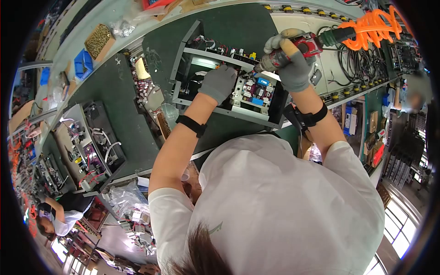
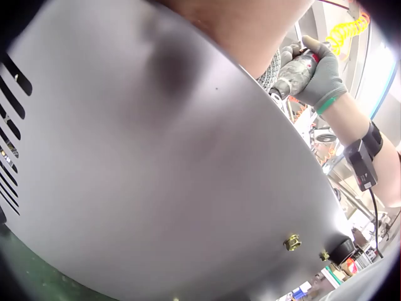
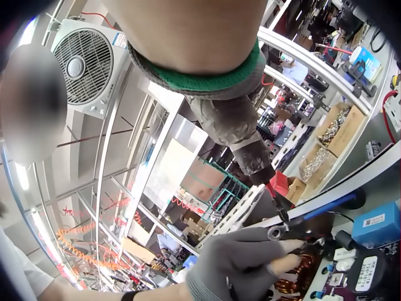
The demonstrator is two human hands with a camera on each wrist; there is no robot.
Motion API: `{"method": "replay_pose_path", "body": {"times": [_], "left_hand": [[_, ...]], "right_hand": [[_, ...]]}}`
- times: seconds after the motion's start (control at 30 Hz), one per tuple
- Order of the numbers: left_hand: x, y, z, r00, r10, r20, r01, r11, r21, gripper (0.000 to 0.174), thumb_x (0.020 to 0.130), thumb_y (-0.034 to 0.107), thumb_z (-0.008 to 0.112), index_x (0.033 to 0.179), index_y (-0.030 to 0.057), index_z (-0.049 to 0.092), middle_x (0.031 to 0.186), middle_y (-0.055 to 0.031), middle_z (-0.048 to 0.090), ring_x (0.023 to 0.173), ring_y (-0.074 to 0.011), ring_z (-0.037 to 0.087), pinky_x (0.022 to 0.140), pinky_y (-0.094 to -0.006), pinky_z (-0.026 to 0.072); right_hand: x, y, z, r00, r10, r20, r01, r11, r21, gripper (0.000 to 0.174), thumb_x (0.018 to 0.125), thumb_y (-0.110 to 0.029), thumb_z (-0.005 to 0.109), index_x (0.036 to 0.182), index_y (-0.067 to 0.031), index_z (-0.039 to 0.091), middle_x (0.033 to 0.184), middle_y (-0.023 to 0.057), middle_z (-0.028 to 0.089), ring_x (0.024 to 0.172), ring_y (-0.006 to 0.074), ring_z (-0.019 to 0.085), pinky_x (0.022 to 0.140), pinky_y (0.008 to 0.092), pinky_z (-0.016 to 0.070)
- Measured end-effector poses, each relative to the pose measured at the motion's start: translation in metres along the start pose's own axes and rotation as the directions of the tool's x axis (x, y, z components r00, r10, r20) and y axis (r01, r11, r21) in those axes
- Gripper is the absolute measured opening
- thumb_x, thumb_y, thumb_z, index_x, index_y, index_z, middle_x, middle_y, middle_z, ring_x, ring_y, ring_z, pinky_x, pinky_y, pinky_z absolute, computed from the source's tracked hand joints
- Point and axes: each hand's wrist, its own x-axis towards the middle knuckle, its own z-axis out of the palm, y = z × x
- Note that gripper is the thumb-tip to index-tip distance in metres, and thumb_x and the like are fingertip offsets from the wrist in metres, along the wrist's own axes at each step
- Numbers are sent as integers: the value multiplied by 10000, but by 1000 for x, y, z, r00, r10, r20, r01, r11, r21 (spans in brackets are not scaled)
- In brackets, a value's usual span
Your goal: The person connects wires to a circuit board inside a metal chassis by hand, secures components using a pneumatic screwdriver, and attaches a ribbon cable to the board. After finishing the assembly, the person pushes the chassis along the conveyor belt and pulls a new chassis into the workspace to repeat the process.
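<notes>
My gloved right hand [image 1: 294, 62] grips a red and grey power screwdriver [image 1: 275, 60], its nose pointing down-left at an open metal chassis [image 1: 181, 55]. In the right wrist view the driver's thin bit [image 3: 279, 202] ends just above a small metal ring [image 3: 276, 232]. My gloved left hand [image 1: 217, 83] reaches into the chassis, its bare fingertips [image 3: 289, 245] close to that ring and over copper coils [image 3: 289, 286]. I cannot tell whether it pinches something. Beside it sits a circuit board [image 1: 251, 91] with blue components. The left wrist view mostly shows the chassis's grey outer wall [image 2: 156, 175].
An orange coiled hose [image 1: 373, 30] trails from the driver to the upper right. Black cables [image 1: 362, 62] lie on the right bench. Another opened unit [image 1: 87, 146] stands at left. A box of small brass-coloured parts [image 1: 98, 42] and a blue bin [image 1: 83, 64] sit at upper left.
</notes>
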Motion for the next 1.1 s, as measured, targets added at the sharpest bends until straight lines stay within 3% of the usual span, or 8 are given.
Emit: {"method": "replay_pose_path", "body": {"times": [0.23, 0.53, 0.63, 0.7, 0.73, 0.8, 1.1], "left_hand": [[1, 0, -1, 999, 10, -46, -12, 999, -30, 239, 710, 103, 565, 941, 74, 618, 836, -21, 573, 810, -186, 581, 577, -312, 496], [3, 3, -4, 1000, -19, 24, 19, 1000, -17, 224, 719, 115, 575, 934, 84, 632, 833, -16, 588, 820, -195, 587, 595, -321, 502], [2, 5, -9, 996, -88, -13, 87, 993, -86, 181, 738, 135, 584, 903, 95, 647, 832, -34, 607, 813, -214, 602, 626, -333, 502], [1, 5, -16, 975, -222, -18, 205, 925, -320, 146, 763, 168, 593, 872, 95, 657, 836, -64, 620, 807, -251, 609, 664, -363, 498], [2, 4, -18, 975, -223, -18, 206, 924, -322, 146, 763, 168, 593, 872, 95, 657, 836, -64, 620, 807, -251, 609, 664, -363, 498], [3, 1, -18, 945, -300, 128, 323, 802, -503, 126, 761, 169, 609, 839, 84, 660, 835, -88, 615, 794, -288, 600, 691, -391, 488], [8, 2, -8, 950, -308, 59, 296, 818, -493, 128, 736, 100, 632, 859, 70, 614, 831, -106, 607, 840, -300, 586, 727, -398, 475]], "right_hand": [[2, 10, 1, 998, 59, 5, -59, 997, -47, 173, 774, -8, 563, 942, 14, 532, 738, 132, 595, 675, 209, 597, 621, 326, 493], [7, 20, 5, 995, 97, 16, -95, 988, -124, 187, 763, -4, 597, 941, 13, 544, 719, 116, 604, 616, 166, 583, 561, 281, 474], [2, 20, 7, 994, 107, 25, -101, 981, -163, 197, 761, -2, 607, 949, 7, 549, 722, 110, 607, 571, 139, 562, 505, 257, 452], [-1, 19, 8, 992, 126, 28, -119, 978, -171, 202, 761, 1, 611, 953, 3, 551, 728, 109, 609, 550, 125, 549, 478, 244, 437], [-3, 19, 11, 992, 120, 24, -115, 982, -151, 204, 762, 7, 613, 956, 1, 550, 729, 110, 609, 538, 115, 538, 464, 235, 426], [-7, 19, 12, 993, 118, 20, -114, 984, -134, 206, 764, 13, 615, 959, -1, 550, 730, 110, 609, 525, 106, 526, 450, 226, 414], [-21, 19, 8, 991, 112, 77, -97, 979, -182, 287, 779, 42, 602, 1045, -11, 508, 847, 120, 599, 623, 116, 538, 507, 232, 426]]}}
